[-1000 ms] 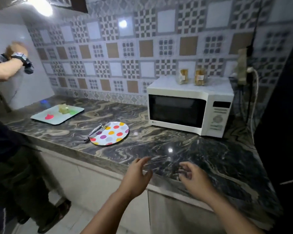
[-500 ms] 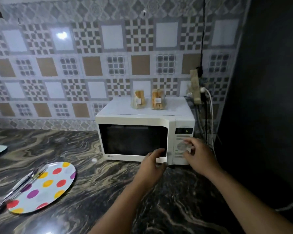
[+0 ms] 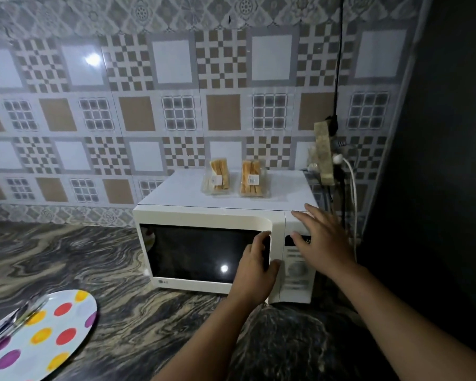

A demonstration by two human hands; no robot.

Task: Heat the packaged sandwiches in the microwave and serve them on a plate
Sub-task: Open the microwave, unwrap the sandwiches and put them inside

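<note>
Both hands higher on microwave (image 3: 220, 243) than before.

Left hand (image 3: 254, 266) on microwave door (image 3: 204, 251)

Dim, soft, glare on tiles (image 3: 92, 59)

Cream microwave (image 3: 226, 215) against grey, white and tan tiles

The microwave's door window is black and glossy, its body pale cream; on top of it, two clear packs hold golden-brown sandwiches (image 3: 218, 179) with small white labels. Behind the microwave, the wall tiles (image 3: 138, 111) mix plain white squares, tan squares, and grey-and-tan checker grids. Below and left of the microwave, the counter (image 3: 88, 265) swirls in dark grey, black and beige marbling. Further left of it, a white plate (image 3: 50, 336) carries red, orange, yellow and purple dots. Right of the microwave stands a black wall (image 3: 445, 160).
</note>
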